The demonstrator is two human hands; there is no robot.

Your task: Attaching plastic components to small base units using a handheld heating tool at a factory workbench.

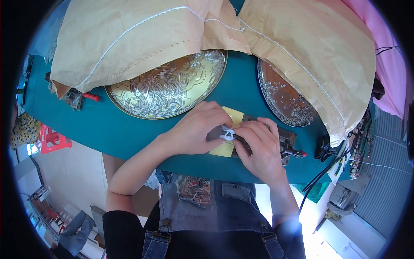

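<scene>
Between my two hands sits a small white plastic piece [227, 134] with a notched, clip-like shape. My left hand [199, 128] is closed, its thumb and fingertips pinching the piece from the left. My right hand [262, 146] has curled fingers, with the thumb and index finger meeting at the piece's right side. Beneath the hands lies a metal fixture [288, 137] with a yellow strip [233, 115] across it. A toggle clamp [291, 151] with a red tip projects from the fixture, right of my right hand. My fingers hide part of the fixture.
Beyond my hands, a gold round tray [166, 113] bears many small clear rods, and a second round tray [290, 116] bears small glassy pieces. Brown paper sacks [133, 39] overhang both on the green table [86, 125]. Black cables [311, 183] hang at the right edge; a red stool [54, 139] stands left.
</scene>
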